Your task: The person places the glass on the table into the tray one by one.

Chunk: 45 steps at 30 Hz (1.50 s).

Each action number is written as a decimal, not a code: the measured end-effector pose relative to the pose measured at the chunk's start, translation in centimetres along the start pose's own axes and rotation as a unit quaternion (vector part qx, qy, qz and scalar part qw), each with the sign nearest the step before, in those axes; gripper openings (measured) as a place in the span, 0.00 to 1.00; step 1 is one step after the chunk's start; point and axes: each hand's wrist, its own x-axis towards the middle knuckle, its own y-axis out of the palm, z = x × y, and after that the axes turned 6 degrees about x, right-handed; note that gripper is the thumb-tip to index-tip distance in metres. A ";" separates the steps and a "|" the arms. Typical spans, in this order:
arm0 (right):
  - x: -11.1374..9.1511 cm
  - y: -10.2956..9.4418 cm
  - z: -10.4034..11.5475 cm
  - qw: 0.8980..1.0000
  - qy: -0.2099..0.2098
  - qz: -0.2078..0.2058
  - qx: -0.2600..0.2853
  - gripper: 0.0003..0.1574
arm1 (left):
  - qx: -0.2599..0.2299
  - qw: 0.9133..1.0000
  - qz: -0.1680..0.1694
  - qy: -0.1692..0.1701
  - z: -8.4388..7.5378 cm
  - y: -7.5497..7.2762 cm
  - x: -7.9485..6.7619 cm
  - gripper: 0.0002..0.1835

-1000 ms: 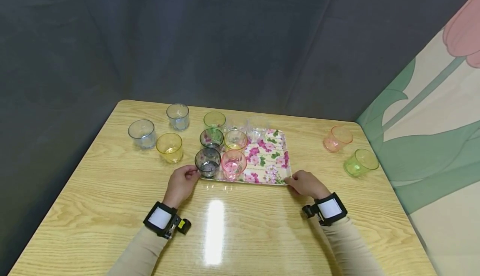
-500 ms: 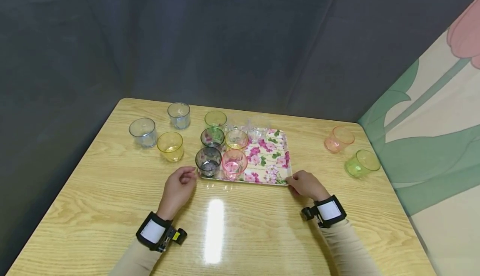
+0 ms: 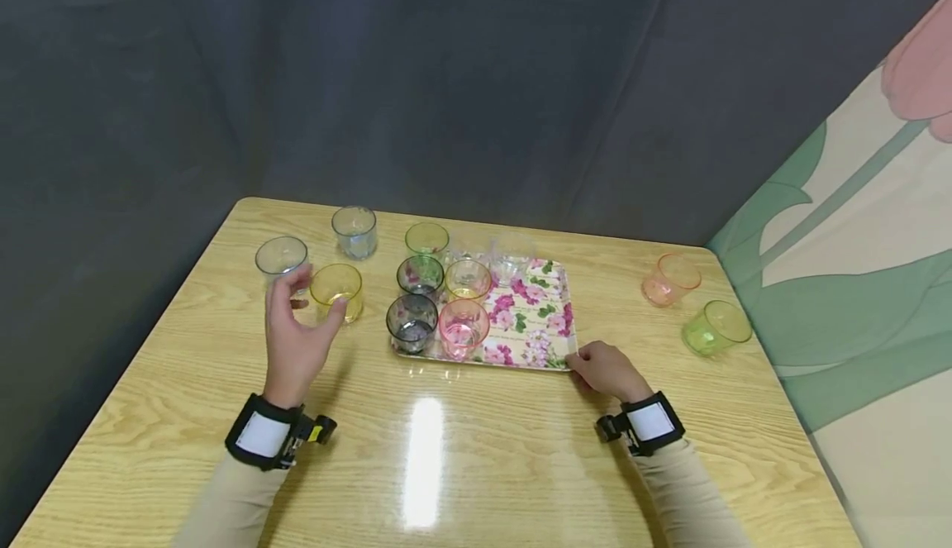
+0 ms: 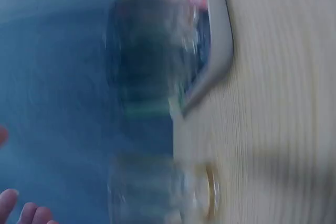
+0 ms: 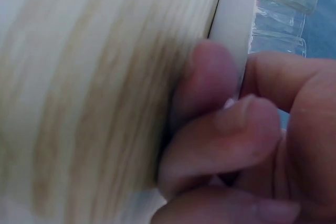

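Observation:
My left hand [image 3: 293, 354] is over the left part of the table, thumb and fingers spread apart just in front of a yellow glass [image 3: 345, 283]. In the left wrist view its fingertips [image 4: 34, 214] show at the lower left, away from the blurred yellow glass [image 4: 210, 192]. My right hand [image 3: 606, 368] pinches the near right corner of a flowered tray [image 3: 550, 316]; close up, its fingers curl at the tray's pale rim [image 5: 233, 19]. On the tray stand a dark grey glass [image 3: 412, 325], a pink glass [image 3: 464, 329], a dark green glass [image 3: 421, 275] and several others.
Two bluish glasses, one at the back [image 3: 355, 234] and one farther left [image 3: 281, 254], stand near the yellow one. At the right are an orange glass [image 3: 669, 279] and a light green glass [image 3: 716, 329]. A dark curtain [image 3: 461, 93] hangs behind the table [image 3: 491, 465].
My left hand has let go of the tray's near left corner and moved left and forward to the yellow glass, its fingers spreading. The right hand stays at its corner.

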 end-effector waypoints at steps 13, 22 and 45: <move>0.1 0.0 -0.1 1.000 -0.004 -0.008 -0.002 0.26 | -0.046 0.989 0.107 -0.093 6.2 1.4 1.7 0.55; 0.1 0.0 -0.3 1.000 0.005 0.007 0.021 0.25 | -0.040 0.979 0.154 -0.131 8.1 1.7 1.9 0.62; 0.2 -0.1 -0.4 0.999 0.008 0.016 0.042 0.26 | -0.033 0.970 0.169 -0.173 8.6 1.9 2.0 0.50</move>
